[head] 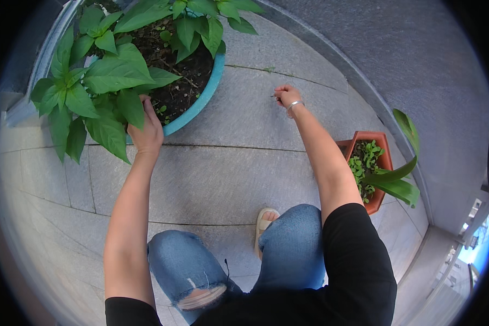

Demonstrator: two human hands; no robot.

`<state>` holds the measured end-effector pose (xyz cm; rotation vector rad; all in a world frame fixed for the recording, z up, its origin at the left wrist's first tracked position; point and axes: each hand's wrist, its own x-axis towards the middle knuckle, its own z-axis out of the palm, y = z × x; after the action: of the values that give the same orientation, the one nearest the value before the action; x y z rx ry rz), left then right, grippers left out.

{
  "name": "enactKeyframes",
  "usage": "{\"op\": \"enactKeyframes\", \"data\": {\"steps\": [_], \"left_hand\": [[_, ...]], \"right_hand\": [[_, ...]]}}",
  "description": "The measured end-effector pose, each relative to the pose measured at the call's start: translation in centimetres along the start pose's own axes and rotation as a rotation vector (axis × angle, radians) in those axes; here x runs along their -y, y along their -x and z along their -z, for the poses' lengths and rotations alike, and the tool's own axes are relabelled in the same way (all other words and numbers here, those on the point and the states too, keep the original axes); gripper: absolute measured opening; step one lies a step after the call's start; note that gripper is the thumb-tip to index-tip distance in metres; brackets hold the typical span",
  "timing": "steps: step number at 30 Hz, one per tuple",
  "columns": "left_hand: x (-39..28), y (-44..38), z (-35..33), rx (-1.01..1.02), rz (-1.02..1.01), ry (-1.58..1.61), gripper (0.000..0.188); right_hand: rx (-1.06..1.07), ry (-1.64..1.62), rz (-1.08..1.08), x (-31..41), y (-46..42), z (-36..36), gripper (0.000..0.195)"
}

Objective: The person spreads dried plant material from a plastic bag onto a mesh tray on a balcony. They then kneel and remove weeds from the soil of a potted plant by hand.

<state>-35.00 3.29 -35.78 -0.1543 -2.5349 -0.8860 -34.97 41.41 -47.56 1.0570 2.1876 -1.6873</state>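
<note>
My left hand (146, 128) reaches in among the leaves of a broad-leaved green plant (114, 75), at the near rim of a round turquoise pot (205, 98). Leaves cover its fingertips, so what it touches there cannot be told. Dark soil (183, 83) with small seedlings fills the pot. Over the grey paving, right of the pot, is my right hand (286, 95), a silver bangle at its wrist. Its fingers are closed together on a small, thin dark thing (274, 96), too small to name.
An orange-brown planter (385, 153) with seedlings and a long-leaved plant (395, 179) stands at the right, beside my right forearm. A grey wall (411, 53) with a raised edge curves behind it. Green bits (269, 69) lie on a paving joint. My knees and one sandal (261, 226) are below.
</note>
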Motion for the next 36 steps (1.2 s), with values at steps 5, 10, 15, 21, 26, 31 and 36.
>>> {"op": "enactKeyframes", "data": {"steps": [5, 10, 15, 21, 26, 31, 36], "left_hand": [[0.4, 0.2, -1.3, -0.001, -0.069, -0.124, 0.013], [0.5, 0.5, -1.1, -0.006, -0.052, -0.141, 0.012], [0.0, 0.0, -1.2, 0.008, -0.079, -0.128, 0.018], [0.2, 0.0, -1.1, 0.081, 0.005, -0.128, 0.022], [0.0, 0.0, -1.0, 0.079, 0.003, -0.119, 0.022], [0.1, 0.1, -1.0, 0.065, -0.009, -0.124, 0.022], [0.1, 0.1, -1.0, 0.052, -0.042, -0.12, 0.022]], "right_hand": [[-0.274, 0.084, 0.093, -3.0, -9.8, -2.4, 0.016], [-0.499, 0.283, 0.232, -1.6, -11.4, -5.5, 0.018], [-0.555, 0.373, 0.302, -2.2, -12.8, -5.4, 0.012], [-0.534, 0.54, 0.387, -3.0, -13.8, -5.3, 0.012], [-0.542, 0.653, 0.418, -3.0, -13.7, -5.9, 0.018], [-0.543, 0.644, 0.403, -2.6, -13.3, -5.9, 0.019], [-0.505, 0.63, 0.406, -2.3, -12.6, -5.7, 0.016]]}}
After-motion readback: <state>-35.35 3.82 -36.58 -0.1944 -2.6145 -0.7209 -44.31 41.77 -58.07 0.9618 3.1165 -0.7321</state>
